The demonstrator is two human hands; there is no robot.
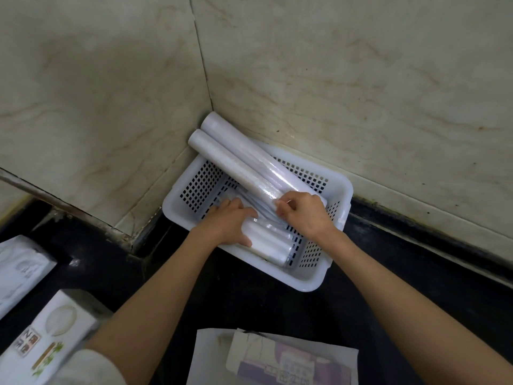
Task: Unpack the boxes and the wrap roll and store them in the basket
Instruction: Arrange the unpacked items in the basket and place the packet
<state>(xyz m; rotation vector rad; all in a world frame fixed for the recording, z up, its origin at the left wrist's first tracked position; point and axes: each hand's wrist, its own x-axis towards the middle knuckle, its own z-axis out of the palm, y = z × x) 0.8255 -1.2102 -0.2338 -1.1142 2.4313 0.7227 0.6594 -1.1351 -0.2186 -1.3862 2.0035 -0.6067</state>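
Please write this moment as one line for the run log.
stage: storing rolls | left hand: flat on short roll in basket | right hand: gripping long roll end | long rolls: overhang rim

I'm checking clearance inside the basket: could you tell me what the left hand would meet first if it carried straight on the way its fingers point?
Probably the perforated far-left wall of the white basket; the left hand points up-left across flat packets, though depth is unclear.

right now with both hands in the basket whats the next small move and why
Probably lower the near end of the long roll and let go. The right hand pinches that end, while its far end overhangs the white basket rim beside a second roll. The left hand rests on the short roll.
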